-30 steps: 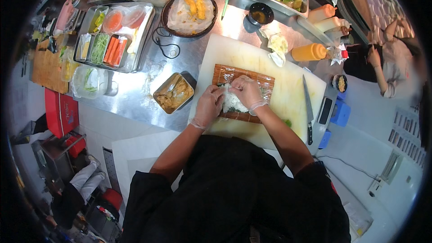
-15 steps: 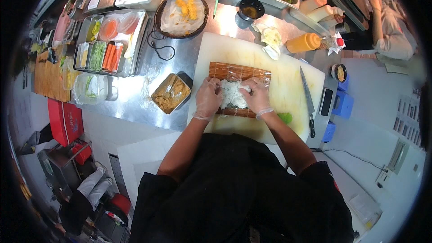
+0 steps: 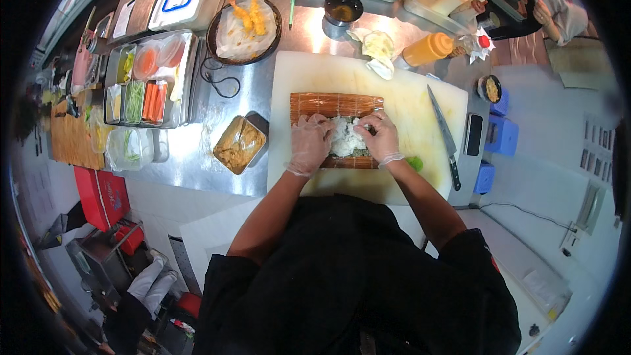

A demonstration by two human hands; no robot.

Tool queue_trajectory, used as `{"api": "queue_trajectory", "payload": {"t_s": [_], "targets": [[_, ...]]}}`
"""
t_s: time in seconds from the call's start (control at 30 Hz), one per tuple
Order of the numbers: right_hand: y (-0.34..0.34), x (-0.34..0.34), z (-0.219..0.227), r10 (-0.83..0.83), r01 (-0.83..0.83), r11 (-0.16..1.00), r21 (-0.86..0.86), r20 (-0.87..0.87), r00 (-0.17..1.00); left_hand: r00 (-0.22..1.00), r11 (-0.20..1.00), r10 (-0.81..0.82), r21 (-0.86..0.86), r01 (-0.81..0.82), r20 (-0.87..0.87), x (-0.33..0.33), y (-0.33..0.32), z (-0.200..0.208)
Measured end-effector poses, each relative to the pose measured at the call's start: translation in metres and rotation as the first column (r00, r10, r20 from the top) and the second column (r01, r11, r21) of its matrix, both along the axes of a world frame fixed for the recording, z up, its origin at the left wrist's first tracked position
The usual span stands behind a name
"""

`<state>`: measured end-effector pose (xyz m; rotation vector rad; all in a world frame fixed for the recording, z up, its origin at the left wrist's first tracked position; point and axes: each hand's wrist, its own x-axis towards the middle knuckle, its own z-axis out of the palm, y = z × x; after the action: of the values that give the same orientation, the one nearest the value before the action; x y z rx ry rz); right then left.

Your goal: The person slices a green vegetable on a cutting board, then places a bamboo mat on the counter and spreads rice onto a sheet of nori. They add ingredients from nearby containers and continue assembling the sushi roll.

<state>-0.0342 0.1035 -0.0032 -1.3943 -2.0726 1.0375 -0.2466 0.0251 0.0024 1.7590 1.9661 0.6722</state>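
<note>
A bamboo rolling mat [image 3: 336, 103] lies on the white cutting board [image 3: 411, 102], with what looks like clear film over it. On the mat white rice [image 3: 345, 139] is spread over a dark sheet of nori [image 3: 353, 155], whose edges show around the rice. My left hand [image 3: 311, 144], in a clear plastic glove, presses curled fingers into the left side of the rice. Gloved the same way, my right hand [image 3: 381, 138] has its fingertips drawn together on the right side of the rice. The fingertips are partly hidden by the hands.
A knife [image 3: 444, 128] lies at the board's right, near a green lump [image 3: 414, 163]. Left stands a tub of brown filling [image 3: 240, 146]; beyond it, a tray of vegetables [image 3: 187, 102] and a plate of fried shrimp [image 3: 223, 43]. Sauce bottles [image 3: 427, 48] stand far right.
The view has shifted slightly. Both hands stay at the rice, and my right hand's fingers have moved on its right side. The rice now covers a little more of the nori.
</note>
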Motion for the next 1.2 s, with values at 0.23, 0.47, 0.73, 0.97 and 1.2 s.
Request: {"api": "queue_trajectory", "payload": {"t_s": [0.23,0.47,0.73,0.97,1.2], "targets": [[-0.018,0.013,0.026,0.130,-0.134,0.980,0.146,0.036,0.991,0.993,0.973,-0.110,-0.200,0.116,0.040,0.012,-0.004,0.047],[-0.030,0.020,-0.005,-0.033,0.028,0.989,-0.142,-0.031,0.999,0.991,0.985,-0.128,-0.113,0.130,0.023,0.022,-0.022,0.010],[-0.037,0.013,0.027,0.187,-0.209,0.953,0.219,0.117,0.975,0.977,0.968,-0.214,0.140,0.211,0.010,0.020,-0.024,-0.009],[-0.037,0.030,-0.009,0.100,-0.099,0.986,0.133,0.004,0.995,0.977,0.980,-0.196,-0.061,0.192,-0.089,0.012,-0.030,0.005],[-0.034,0.043,0.010,0.044,-0.060,0.986,-0.153,-0.109,0.993,0.973,0.975,-0.224,-0.004,0.224,-0.046,0.030,-0.018,0.014]]}}
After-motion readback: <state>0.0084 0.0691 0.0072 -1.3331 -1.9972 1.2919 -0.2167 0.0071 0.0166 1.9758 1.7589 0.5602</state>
